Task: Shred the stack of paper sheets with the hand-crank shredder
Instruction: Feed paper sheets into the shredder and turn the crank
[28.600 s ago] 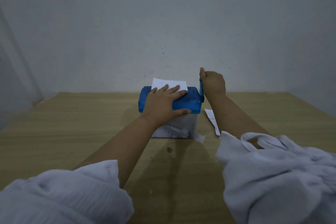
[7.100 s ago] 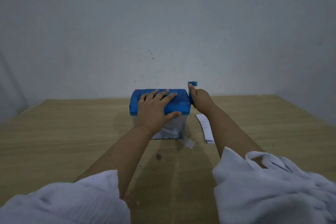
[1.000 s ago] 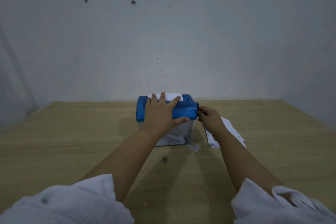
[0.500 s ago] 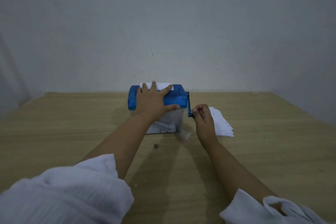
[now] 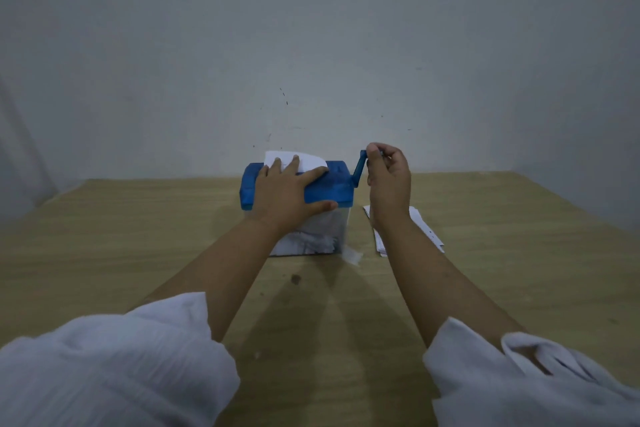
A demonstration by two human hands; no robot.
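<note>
Right hand (image 5: pixel 388 180) pinches crank knob (image 5: pixel 375 153).
Left of that grip, left hand (image 5: pixel 287 194) lies flat across shredder (image 5: pixel 332 189) and 1 sheet (image 5: pixel 306 159).

left hand (image 5: pixel 287 194) flat on blue shredder (image 5: pixel 329 189), fingers against sheet (image 5: pixel 294 160) in slot | right hand (image 5: pixel 388 177) pinches crank (image 5: pixel 360 168) raised | paper stack (image 5: pixel 420 229) right of shredder on table (image 5: pixel 138 236)

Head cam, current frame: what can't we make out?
Feed slot of the shredder: head view, left hand lies across it; how the sheet enters is hidden.
Knob of the crank: head view, mostly wrapped by the right hand.
Count in the paper stack: head view, right forearm covers part, edges too small.
Fill of the bin: head view, dim, blurred, left wrist in front.
</note>
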